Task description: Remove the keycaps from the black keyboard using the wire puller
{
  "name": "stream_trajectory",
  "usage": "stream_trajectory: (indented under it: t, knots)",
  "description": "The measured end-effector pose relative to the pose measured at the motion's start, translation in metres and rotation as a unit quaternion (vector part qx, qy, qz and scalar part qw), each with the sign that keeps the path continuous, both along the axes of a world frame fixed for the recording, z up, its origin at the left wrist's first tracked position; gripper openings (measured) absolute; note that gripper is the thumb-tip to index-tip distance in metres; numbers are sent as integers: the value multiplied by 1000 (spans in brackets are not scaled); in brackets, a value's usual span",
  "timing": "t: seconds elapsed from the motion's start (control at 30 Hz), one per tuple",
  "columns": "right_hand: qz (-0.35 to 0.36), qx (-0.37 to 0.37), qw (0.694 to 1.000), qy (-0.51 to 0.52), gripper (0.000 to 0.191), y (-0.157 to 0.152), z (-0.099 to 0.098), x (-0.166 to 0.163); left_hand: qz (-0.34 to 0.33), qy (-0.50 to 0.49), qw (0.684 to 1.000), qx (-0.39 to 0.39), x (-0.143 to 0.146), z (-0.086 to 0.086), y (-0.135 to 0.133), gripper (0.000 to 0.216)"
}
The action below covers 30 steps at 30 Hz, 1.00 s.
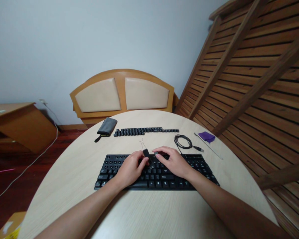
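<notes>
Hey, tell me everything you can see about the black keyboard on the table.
The keyboard is long, black and plastic-looking, lying flat on the pale round table, long side toward the person. Keycaps with pale markings fill the near rows; bare key sockets show at its far left. A glossy strip sits at its far right corner. A black cable runs to its far edge. The left hand and right hand cover parts of it.
</notes>
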State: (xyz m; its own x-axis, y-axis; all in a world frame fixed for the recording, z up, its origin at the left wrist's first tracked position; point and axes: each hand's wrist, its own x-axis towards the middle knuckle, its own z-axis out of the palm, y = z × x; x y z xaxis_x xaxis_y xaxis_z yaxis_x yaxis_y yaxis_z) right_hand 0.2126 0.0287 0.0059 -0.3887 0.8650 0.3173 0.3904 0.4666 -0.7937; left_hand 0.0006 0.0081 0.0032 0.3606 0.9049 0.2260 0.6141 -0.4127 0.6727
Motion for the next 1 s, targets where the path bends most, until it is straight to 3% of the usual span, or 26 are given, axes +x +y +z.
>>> stream_trajectory:
  t: [0.17,0.3,0.53,0.8,1.0]
  knots:
    - [-67,-76,995,-26,25,21,-2,3,3,11,1000,-2,1,1,-1,24]
    - [-106,-12,981,-164,28,54,7,1,4,13,1000,-3,0,-1,0,25]
    - [-175,39,961,-209,30,116,18,-32,7,8,1000,-6,0,-4,1,22]
    - [-191,63,951,-235,30,109,-12,-52,7,12,1000,-13,-1,-3,0,24]
    - [-198,54,947,-248,23,111,-21,-55,6,9,1000,-12,-1,-3,1,23]
